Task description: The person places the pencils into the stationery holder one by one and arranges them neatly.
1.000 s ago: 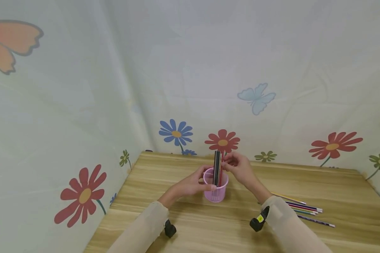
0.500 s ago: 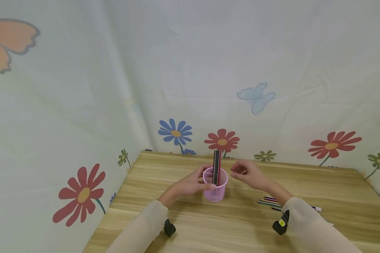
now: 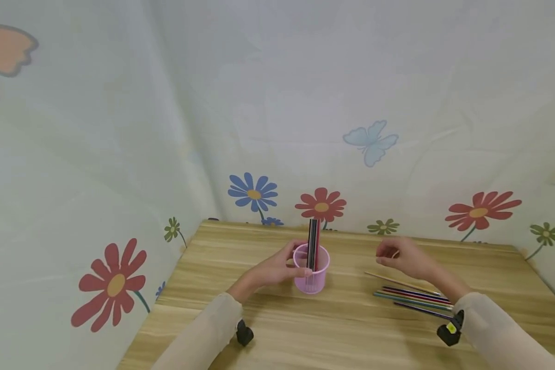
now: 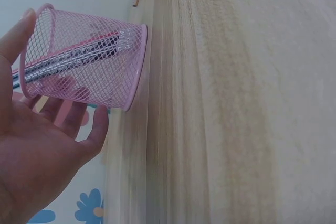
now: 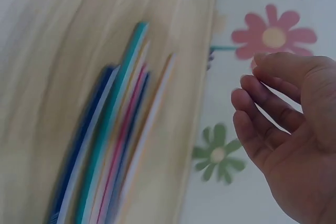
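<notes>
My left hand (image 3: 269,271) holds a pink mesh pencil cup (image 3: 315,283) upright on the table, thumb at the rim and fingers round its side, as the left wrist view shows. A few dark and red pencils (image 3: 313,239) stand in the cup. To the right of it, my right hand (image 3: 407,258) hovers with loosely bent fingers and nothing between them. Several loose pencils (image 3: 413,298) lie just in front of that hand. In the right wrist view, a teal pencil (image 5: 111,129) lies among blue, pink and yellow ones.
The wood-grain table (image 3: 324,329) ends at a pale curtain (image 3: 282,103) printed with flowers and butterflies, behind and to the left. One yellowish pencil (image 3: 388,278) lies slightly apart, behind the other loose ones.
My right hand has let go of a red pencil in the cup and moved right, to above the loose pencils. The left hand stays on the cup.
</notes>
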Tool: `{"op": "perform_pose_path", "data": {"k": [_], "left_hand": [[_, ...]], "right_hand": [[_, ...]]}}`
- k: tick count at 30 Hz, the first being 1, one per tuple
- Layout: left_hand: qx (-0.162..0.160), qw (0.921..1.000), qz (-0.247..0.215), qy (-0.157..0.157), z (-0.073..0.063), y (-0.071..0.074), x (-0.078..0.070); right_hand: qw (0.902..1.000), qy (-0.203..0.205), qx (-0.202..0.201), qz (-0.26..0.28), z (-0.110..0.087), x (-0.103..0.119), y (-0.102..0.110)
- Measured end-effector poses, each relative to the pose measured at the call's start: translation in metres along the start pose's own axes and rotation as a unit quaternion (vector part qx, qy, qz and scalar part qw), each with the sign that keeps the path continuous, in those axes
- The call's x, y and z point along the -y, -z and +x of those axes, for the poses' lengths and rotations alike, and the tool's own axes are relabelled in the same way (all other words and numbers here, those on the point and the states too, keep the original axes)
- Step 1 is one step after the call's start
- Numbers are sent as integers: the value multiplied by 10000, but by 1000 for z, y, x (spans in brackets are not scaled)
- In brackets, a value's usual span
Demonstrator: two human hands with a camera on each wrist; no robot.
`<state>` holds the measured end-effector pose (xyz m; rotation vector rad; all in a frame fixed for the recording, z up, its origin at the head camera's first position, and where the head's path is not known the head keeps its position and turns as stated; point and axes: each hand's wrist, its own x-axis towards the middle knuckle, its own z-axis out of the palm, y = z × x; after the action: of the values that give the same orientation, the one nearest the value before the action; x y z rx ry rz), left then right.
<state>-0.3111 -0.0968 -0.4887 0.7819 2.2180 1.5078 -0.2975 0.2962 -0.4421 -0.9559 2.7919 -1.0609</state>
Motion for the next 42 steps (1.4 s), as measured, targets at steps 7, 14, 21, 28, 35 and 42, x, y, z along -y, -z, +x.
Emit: {"op": "perform_pose_path", "data": {"k": [7, 14, 21, 28, 35, 42], "left_hand": [[-18, 9999, 12, 147, -2, 0, 2], [20, 10000, -26, 71, -1, 0, -3], [19, 10000, -44, 83, 0, 0, 0], [-14, 9999, -16, 122, -1, -1, -2], [19, 9999, -44, 155, -2, 0, -4], [16, 9998, -25, 217, 0, -1, -4]], "right_hand": [[9996, -268, 36, -75, -15, -28, -12], [9989, -457, -36, -4, -14, -35, -25], [9987, -369, 186, 302, 1, -36, -38], [9964, -512, 385, 561, 4, -39, -50], [9928, -839, 395, 763, 2, -41, -51], [9912, -938, 306, 879, -1, -41, -54]]}}
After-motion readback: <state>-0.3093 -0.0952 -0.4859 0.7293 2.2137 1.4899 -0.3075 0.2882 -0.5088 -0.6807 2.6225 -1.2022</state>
